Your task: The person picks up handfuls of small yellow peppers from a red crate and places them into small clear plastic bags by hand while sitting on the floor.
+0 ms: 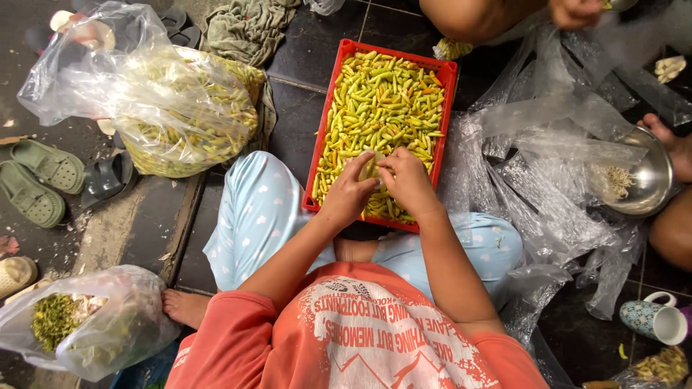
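Note:
A red plastic tray point(318, 148) full of small yellow-green chili peppers point(382, 101) rests on the floor and my lap. My left hand point(348, 194) and my right hand point(408, 184) meet over the tray's near end. Together they pinch one pale green chili point(372, 167) between the fingertips. I sit cross-legged in light blue dotted trousers and an orange shirt.
A big clear bag of chilies point(184, 108) lies at left, a smaller bag of green stems point(72, 324) at lower left. Crumpled clear plastic sheets point(548, 166) and a steel bowl point(652, 180) sit at right. Another person's limbs point(476, 14) are at top; green sandals point(40, 180) and a mug point(656, 317) lie around.

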